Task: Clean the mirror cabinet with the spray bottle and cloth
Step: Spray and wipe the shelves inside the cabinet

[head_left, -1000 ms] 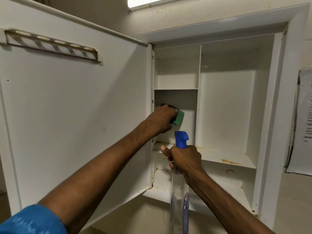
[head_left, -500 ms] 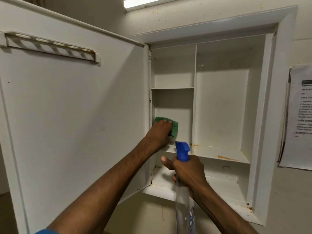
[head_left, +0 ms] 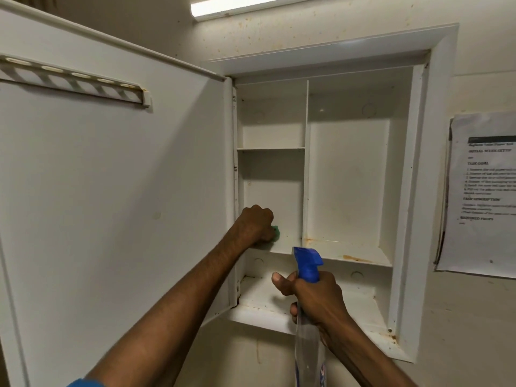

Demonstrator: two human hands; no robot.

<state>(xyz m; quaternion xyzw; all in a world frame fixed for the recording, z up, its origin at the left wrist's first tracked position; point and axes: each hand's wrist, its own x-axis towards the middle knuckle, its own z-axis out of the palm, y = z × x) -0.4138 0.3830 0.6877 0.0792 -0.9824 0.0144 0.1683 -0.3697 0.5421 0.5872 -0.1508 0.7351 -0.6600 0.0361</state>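
Your left hand (head_left: 256, 224) grips the green cloth (head_left: 276, 233) low inside the cabinet (head_left: 407, 191); your right hand (head_left: 315, 296) holds the spray bottle (head_left: 308, 263) just below that shelf.

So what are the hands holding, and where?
The left hand grips a bunched green cloth. The right hand grips the spray bottle round its neck, below the blue nozzle.

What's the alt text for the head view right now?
The left hand presses a green cloth into the lower left compartment of an open white cabinet, while the right hand grips a blue-topped spray bottle below. The cabinet door stands open at left; a printed sheet hangs at right.
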